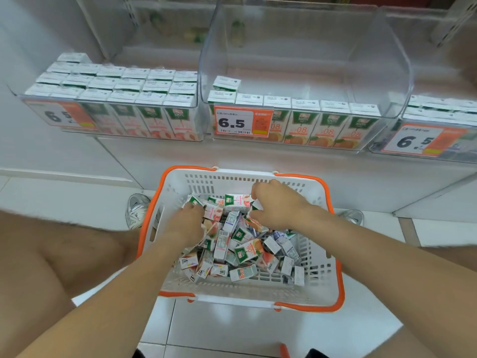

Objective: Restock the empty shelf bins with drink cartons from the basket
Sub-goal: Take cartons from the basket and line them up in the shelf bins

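Both hands reach into the one basket [320,275], its jumbled cartons [242,251] lying every which way: right hand [280,205] pinches one carton [258,205], left hand [187,223] is buried and I can't tell its grip. On the shelf, the middle bin [374,60] of three holds seven upright cartons [304,125].

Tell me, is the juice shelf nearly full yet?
Not yet. The left bin looks packed with peach juice cartons. The middle bin holds just a front row of orange juice cartons plus one behind. Both hands dig in the basket: the right hand pinches a carton, the left hand reaches among many loose cartons.
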Available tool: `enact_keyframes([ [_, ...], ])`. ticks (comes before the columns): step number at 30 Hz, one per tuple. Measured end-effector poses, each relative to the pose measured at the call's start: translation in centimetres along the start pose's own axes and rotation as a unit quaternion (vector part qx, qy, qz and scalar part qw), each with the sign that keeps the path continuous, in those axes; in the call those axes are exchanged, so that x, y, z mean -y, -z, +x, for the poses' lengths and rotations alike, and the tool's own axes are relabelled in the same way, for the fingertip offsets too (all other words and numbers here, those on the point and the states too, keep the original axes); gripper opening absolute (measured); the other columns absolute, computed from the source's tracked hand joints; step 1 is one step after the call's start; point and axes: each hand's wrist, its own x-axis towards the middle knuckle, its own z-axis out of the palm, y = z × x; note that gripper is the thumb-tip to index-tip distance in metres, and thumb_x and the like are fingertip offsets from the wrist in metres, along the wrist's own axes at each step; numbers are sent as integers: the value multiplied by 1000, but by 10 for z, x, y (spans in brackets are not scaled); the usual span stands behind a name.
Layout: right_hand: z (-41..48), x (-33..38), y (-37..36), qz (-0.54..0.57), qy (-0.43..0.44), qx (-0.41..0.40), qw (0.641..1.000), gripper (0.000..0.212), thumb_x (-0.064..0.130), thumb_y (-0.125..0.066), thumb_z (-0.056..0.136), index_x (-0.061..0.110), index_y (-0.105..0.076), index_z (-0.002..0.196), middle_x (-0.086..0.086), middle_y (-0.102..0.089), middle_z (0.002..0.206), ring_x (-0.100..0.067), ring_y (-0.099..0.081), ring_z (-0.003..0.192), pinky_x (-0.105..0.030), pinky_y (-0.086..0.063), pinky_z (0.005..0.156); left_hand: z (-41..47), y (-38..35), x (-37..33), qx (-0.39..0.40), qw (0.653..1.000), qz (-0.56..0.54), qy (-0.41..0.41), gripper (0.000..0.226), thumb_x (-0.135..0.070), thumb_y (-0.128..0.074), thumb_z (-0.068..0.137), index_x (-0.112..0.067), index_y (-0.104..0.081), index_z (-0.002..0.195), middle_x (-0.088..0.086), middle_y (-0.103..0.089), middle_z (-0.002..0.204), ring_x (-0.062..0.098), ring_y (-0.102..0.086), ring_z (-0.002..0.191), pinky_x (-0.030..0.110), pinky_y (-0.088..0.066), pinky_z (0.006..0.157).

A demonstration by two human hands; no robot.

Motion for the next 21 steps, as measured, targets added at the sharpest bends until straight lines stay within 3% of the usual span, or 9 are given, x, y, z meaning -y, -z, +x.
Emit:
enact_keyframes([
  [3, -2, 9, 5, -38, 20, -13, 999, 36, 38, -65, 96, 13, -58, 120, -11, -60, 111, -34, -62, 97, -47, -58, 79, -5, -16, 19, 106, 994, 33, 16, 71, -17, -67, 92, -12, -32, 153, 13, -51, 142, 33, -56, 125, 41, -53, 93],
  [6, -1, 17, 9, -55, 38, -13, 998, 34, 36, -64, 97, 13, -58, 121, -11, -60, 108, -33, -62, 93, -45, -58, 76, -8, -28, 22, 96, 995, -14, 23, 64, -15, -70, 94, -11, -31, 146, 13, -58, 133, 31, -65, 108, 39, -51, 76],
  [9, 1, 23, 16, -61, 61, -18, 996, 35, 37, -66, 96, 12, -55, 119, -10, -55, 104, -31, -57, 88, -43, -54, 70, -5, -28, 22, 85, 995, -52, 14, 64, -18, -73, 94, -15, -34, 144, 11, -54, 135, 28, -61, 105, 38, -49, 79],
  [11, 1, 26, 25, -61, 75, -17, 995, 36, 39, -68, 95, 11, -55, 113, -8, -51, 101, -29, -54, 87, -40, -49, 67, -5, -14, 19, 93, 986, -136, 8, 65, -24, -74, 96, -17, -35, 148, 11, -53, 138, 27, -59, 109, 35, -49, 84],
  [13, -1, 30, 39, -54, 77, -22, 995, 36, 38, -67, 95, 8, -57, 112, -10, -52, 101, -32, -56, 90, -43, -53, 71, -10, 15, 13, 110, 952, -285, 30, 50, -32, -68, 100, -22, -43, 143, 8, -59, 127, 24, -62, 102, 34, -53, 82],
  [14, -3, 32, 47, -52, 78, -28, 995, 34, 36, -65, 96, 6, -57, 111, -11, -54, 100, -33, -57, 89, -43, -55, 70, -14, 31, 9, 131, 918, -370, 51, 42, -37, -65, 102, -23, -48, 138, 6, -61, 123, 25, -64, 100, 37, -57, 85],
  [17, -11, 36, 66, -54, 65, -48, 995, 23, 28, -58, 101, 6, -52, 96, -9, -49, 86, -28, -51, 67, -35, -39, 51, -27, 79, 0, 177, 813, -550, 73, 50, -48, -63, 100, -9, -60, 133, 16, -68, 116, 31, -67, 100, 51, -57, 100],
  [21, -29, 37, 88, -43, 61, -83, 994, 26, 31, -56, 102, 5, -53, 105, -4, -41, 84, -26, -52, 71, -36, -41, 55, -57, 126, -20, 174, 784, -596, 16, 45, -48, -62, 100, -12, -68, 126, 15, -71, 106, 26, -63, 84, 38, -55, 75],
])
